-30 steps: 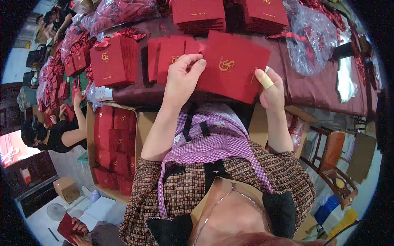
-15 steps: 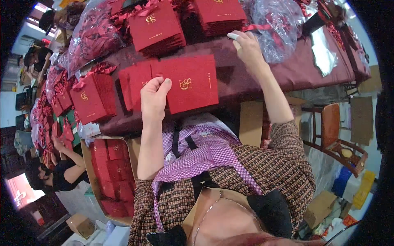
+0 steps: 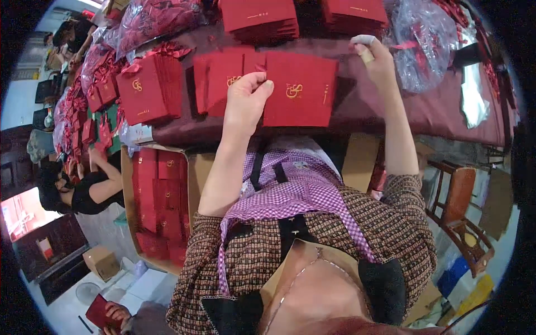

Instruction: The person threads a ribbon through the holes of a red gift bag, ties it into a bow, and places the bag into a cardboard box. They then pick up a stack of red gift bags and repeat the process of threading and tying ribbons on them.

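A flat red paper bag (image 3: 304, 92) with a gold emblem lies before me on the dark red tablecloth. My left hand (image 3: 245, 103) is closed in a pinch at its left edge, the thumb over the edge. A bit of red ribbon (image 3: 261, 68) shows above those fingers. More red bags (image 3: 215, 84) lie fanned out left of this hand, partly behind it. Above the table, right of the bag, my right hand (image 3: 379, 64) is raised with thumb and forefinger together. White wrapping covers one of its fingertips. A speck of red shows there, too small to name.
Stacks of red bags (image 3: 259, 22) stand at the far side, another stack (image 3: 146, 92) at left. Clear plastic bags (image 3: 421, 44) hold red ribbons. A carton (image 3: 201, 176) of red bags sits below the table's left edge. A wooden chair (image 3: 460, 192) stands right; co-workers (image 3: 92, 190) are at left.
The view has shifted, so the table sits higher and further right. My right hand has drawn away from the far stack, and its fingers have closed. My left hand stays at the bag's edge.
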Action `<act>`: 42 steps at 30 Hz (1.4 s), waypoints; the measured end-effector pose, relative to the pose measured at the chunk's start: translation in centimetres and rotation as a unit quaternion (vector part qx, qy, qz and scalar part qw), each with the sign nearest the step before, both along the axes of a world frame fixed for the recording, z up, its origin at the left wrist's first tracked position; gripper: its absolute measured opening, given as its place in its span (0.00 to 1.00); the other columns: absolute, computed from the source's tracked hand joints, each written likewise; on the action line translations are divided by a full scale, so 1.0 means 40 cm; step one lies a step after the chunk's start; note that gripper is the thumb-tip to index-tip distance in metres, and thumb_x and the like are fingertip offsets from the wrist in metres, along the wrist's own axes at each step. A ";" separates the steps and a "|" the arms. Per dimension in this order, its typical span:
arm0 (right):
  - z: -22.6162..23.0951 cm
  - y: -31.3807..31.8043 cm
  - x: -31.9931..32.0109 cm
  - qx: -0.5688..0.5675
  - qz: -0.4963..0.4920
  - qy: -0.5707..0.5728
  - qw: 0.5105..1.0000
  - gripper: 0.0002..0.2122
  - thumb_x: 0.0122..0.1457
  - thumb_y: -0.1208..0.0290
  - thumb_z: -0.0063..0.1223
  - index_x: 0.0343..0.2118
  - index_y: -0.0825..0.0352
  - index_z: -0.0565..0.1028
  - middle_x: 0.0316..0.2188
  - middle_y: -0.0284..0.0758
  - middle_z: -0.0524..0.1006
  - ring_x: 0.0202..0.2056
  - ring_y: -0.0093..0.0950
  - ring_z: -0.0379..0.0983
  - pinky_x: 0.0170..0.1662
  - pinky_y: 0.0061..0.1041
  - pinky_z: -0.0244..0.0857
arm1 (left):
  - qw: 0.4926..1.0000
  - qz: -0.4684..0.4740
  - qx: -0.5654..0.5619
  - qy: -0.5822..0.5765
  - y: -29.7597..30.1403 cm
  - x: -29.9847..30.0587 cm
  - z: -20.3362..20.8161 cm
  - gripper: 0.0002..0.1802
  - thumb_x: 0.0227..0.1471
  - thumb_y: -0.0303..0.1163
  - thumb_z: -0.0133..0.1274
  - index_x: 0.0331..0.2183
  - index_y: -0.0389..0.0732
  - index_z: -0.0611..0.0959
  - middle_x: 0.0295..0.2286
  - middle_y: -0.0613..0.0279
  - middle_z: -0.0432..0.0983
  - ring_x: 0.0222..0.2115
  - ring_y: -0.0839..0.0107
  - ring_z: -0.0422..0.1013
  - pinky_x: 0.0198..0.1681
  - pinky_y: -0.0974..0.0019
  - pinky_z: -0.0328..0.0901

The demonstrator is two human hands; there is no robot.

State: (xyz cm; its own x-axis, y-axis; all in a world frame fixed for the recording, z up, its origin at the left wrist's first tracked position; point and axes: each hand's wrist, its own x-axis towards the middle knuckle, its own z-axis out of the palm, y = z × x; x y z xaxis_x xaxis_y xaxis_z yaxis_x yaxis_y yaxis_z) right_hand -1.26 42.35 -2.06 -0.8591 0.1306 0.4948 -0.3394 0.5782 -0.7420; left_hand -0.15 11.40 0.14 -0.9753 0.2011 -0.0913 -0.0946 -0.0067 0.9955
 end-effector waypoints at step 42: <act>0.082 -0.381 0.099 0.214 -0.005 0.169 0.962 0.07 0.47 0.78 0.56 0.30 0.67 0.71 0.26 0.37 0.72 0.32 0.37 0.68 0.38 0.34 0.58 | 0.926 0.064 -0.176 0.327 0.046 0.053 0.027 0.11 0.46 0.20 0.53 0.36 0.31 0.78 0.25 0.47 0.75 0.26 0.55 0.74 0.29 0.59 0.68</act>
